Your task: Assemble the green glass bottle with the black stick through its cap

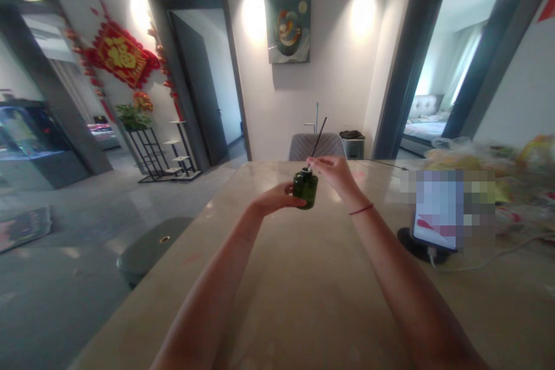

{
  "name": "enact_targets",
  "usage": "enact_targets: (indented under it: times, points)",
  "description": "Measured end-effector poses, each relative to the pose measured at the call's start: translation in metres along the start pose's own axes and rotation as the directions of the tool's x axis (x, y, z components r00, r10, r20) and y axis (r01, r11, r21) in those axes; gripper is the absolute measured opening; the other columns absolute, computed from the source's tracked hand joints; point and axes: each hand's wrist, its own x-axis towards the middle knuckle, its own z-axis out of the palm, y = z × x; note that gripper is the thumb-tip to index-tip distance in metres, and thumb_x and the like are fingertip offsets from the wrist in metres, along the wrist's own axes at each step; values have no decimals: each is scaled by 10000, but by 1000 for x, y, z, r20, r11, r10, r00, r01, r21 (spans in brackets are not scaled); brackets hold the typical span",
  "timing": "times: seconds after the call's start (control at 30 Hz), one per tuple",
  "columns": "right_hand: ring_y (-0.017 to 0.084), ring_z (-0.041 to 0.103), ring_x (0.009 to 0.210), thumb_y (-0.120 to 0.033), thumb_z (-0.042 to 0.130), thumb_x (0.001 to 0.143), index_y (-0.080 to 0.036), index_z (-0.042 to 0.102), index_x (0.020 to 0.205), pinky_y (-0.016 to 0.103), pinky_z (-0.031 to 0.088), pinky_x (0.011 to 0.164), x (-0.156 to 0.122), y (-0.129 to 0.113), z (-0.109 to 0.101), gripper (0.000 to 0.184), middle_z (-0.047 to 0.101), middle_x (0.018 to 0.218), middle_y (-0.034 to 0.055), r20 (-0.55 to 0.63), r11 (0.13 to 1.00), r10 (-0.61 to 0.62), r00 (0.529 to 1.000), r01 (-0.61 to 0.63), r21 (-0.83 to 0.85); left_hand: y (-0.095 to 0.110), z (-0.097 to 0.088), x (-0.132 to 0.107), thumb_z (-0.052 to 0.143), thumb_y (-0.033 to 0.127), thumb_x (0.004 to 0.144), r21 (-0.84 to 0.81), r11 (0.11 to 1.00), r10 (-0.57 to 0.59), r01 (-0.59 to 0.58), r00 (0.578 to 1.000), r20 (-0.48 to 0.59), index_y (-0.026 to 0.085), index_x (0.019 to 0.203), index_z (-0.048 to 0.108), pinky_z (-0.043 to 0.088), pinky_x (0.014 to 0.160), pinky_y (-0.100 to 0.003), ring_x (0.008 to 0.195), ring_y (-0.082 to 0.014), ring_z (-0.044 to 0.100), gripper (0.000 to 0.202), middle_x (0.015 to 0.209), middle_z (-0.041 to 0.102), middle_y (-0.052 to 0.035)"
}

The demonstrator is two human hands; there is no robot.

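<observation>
You are holding a small dark green bottle (305, 187) out in front of you, above the far half of the table (303, 289), both arms stretched forward. Your left hand (277, 198) is wrapping the bottle from its left side, fingers closed around the body, keeping it upright. Your right hand (332, 170) is sitting just right of the neck, fingertips pinched on a thin dark stick (318, 137) close to where it is meeting the mouth — the lower end seems to be at or just inside the opening, though you cannot tell how deep.

The stick's long axis is running up and slightly to the right, away from you, leaning off the bottle's vertical line. The bottle lies between the two hands, touching the left, with the right hand's pinch directly over the neck — the right is the one on the stick.

A grey chair (316, 146) is standing beyond the table's far edge, and a phone stand (418, 243) is resting well to the right.
</observation>
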Motion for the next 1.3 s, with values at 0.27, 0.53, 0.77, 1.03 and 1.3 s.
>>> enact_targets:
  times: [0.27, 0.53, 0.77, 1.03, 1.3]
  points:
    - [153, 627, 694, -553, 522, 754, -145, 679, 732, 265, 493, 635, 7, 10, -2, 439, 691, 752, 67, 25, 1000, 11, 1000, -11, 7, 2, -1, 0, 798, 112, 518, -25, 1000, -12, 12, 1000, -4, 130, 1036, 594, 425, 946, -409, 957, -192, 605, 557, 1077, 626, -95]
    - [161, 639, 832, -437, 647, 704, -150, 653, 912, 312, 509, 765, 8, 16, -13, 355, 692, 927, 92, 180, 997, 49, 983, -58, 44, 6, -2, -3, 798, 127, 534, -42, 999, 11, -13, 998, -61, 121, 1028, 598, 435, 947, -418, 965, -197, 605, 534, 1083, 624, -103]
    - [172, 636, 893, -358, 681, 703, -160, 646, 974, 333, 504, 815, 3, 29, -7, 338, 680, 986, 90, 350, 999, -32, 936, 22, 31, 7, -5, -2, 805, 132, 532, -61, 998, 9, -15, 995, -104, 105, 975, 614, 451, 934, -403, 889, -166, 623, 483, 1026, 644, -104]
    - [185, 638, 881, -297, 749, 621, -133, 557, 1082, 329, 526, 757, -2, 30, 9, 526, 656, 1018, 120, 304, 1000, -9, 953, 1, 26, 3, -12, 6, 796, 205, 560, 16, 999, -34, 37, 986, -161, 123, 1007, 620, 441, 904, -386, 868, -161, 635, 488, 1010, 661, -104]
    - [180, 637, 872, -275, 751, 610, -135, 544, 1052, 335, 515, 780, -2, 43, 13, 507, 656, 995, 114, 272, 1000, 8, 962, -10, 6, -10, -21, 15, 774, 259, 570, 229, 971, 104, -70, 984, -142, 111, 987, 642, 450, 867, -352, 873, -180, 628, 462, 970, 688, -86]
